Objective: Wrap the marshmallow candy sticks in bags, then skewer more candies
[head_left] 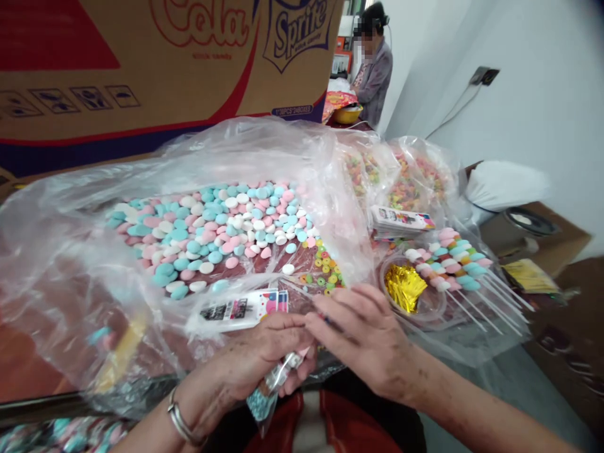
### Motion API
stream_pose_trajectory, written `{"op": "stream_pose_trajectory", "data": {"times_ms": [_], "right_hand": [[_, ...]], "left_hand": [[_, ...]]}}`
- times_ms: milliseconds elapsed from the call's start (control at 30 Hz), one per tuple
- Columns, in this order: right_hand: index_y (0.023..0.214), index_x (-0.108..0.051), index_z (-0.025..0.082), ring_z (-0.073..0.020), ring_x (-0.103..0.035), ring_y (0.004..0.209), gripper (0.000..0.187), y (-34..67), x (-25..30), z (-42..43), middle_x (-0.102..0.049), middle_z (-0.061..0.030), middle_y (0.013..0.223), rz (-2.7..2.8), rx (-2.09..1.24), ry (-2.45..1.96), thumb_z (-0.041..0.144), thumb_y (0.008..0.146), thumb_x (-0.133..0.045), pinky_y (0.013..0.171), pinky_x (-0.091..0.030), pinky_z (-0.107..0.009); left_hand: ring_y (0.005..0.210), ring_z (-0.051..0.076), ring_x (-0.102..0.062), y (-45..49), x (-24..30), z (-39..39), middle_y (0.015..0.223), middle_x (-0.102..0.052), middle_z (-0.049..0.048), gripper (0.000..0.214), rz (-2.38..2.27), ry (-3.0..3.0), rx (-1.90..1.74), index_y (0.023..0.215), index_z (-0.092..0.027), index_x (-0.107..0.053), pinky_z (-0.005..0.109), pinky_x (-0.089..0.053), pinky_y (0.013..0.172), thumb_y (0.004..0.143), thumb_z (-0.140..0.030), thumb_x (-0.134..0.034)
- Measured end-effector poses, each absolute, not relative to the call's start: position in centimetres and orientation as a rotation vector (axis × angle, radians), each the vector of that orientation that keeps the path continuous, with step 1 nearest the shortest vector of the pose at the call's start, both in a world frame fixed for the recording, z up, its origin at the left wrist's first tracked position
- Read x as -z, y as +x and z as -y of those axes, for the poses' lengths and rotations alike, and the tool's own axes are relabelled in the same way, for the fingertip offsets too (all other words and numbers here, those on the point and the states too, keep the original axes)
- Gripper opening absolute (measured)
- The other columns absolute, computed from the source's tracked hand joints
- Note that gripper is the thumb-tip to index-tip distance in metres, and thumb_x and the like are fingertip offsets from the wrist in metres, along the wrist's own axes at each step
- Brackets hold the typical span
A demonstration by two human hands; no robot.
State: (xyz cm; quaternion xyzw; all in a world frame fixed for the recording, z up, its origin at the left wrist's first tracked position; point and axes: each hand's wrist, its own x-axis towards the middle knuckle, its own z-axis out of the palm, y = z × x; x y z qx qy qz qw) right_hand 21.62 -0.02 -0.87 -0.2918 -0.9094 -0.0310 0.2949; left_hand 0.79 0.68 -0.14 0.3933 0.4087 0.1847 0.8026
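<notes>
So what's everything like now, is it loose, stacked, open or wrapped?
Left hand, closed around the packet
Packet, wrapped in clear plastic
Right hand, curled, beside the left
Sweets, loose and spread out
Tub, open
Gold strips, bunched inside the tub
Cards, stacked
Candy sticks, piled up together
Plastic sheet, crumpled
Big box, upright, top out of view

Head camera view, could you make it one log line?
left hand: holds narrow clear plastic packet | right hand: close beside left hand | nearby: pink, blue, white round candies
</notes>
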Motion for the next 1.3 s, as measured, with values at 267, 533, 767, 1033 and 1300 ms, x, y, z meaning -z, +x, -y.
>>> {"op": "stream_pose_trajectory", "data": {"times_ms": [267,533,767,1033,1300], "right_hand": [[0.088,-0.064,0.010,-0.0212,-0.048,0.079,0.025,21.8,-0.2,0.0,-0.061,-0.0068,0.079,2.751,0.136,-0.601,0.012,0.093,-0.040,0.100,-0.036,-0.047],[0.065,-0.053,0.018,-0.0166,-0.041,0.065,0.024,22.7,-1.7,-0.1,-0.055,-0.0019,0.063,2.672,-0.190,-0.873,0.022,0.088,-0.049,0.074,-0.039,-0.037],[0.085,-0.063,0.018,-0.0160,-0.058,0.082,0.028,30.4,-1.9,-3.0,-0.066,-0.0054,0.089,2.275,-0.260,-1.718,0.025,0.097,-0.039,0.074,-0.041,-0.027],[0.083,-0.068,0.012,-0.0256,-0.063,0.085,0.023,30.3,1.6,-5.0,-0.070,-0.0172,0.089,2.351,-0.080,-2.220,0.020,0.090,-0.048,0.071,-0.041,-0.031],[0.080,-0.064,0.016,-0.0204,-0.061,0.078,0.023,30.8,0.4,-4.5,-0.067,-0.0099,0.087,2.276,-0.102,-2.171,0.019,0.091,-0.044,0.064,-0.035,-0.028]], "left_hand": [[0.048,0.011,-0.046,1.6,0.0,-0.2,0.063,-0.057,0.0002,0.033,-0.970,1.154,-0.125,0.072,-0.018,-0.061,0.021,-0.034,0.045,0.085,-0.048,-0.055],[0.058,0.017,-0.057,3.1,0.1,0.4,0.068,-0.067,0.0039,0.020,-0.955,2.319,-0.618,0.074,-0.025,-0.065,0.025,-0.041,0.056,0.087,-0.020,-0.050],[0.052,0.015,-0.051,1.9,-0.5,-0.1,0.058,-0.058,-0.0008,0.023,-1.243,1.777,-0.709,0.069,-0.023,-0.063,0.022,-0.039,0.050,0.086,-0.037,-0.056],[0.054,0.013,-0.048,2.4,0.2,0.3,0.058,-0.055,-0.0012,0.030,-1.239,1.454,-0.724,0.065,-0.021,-0.060,0.021,-0.039,0.050,0.085,-0.044,-0.057],[0.054,0.013,-0.049,2.6,0.8,0.6,0.061,-0.056,-0.0013,0.027,-1.229,1.248,-0.769,0.065,-0.021,-0.061,0.021,-0.040,0.050,0.082,-0.042,-0.062]]}}
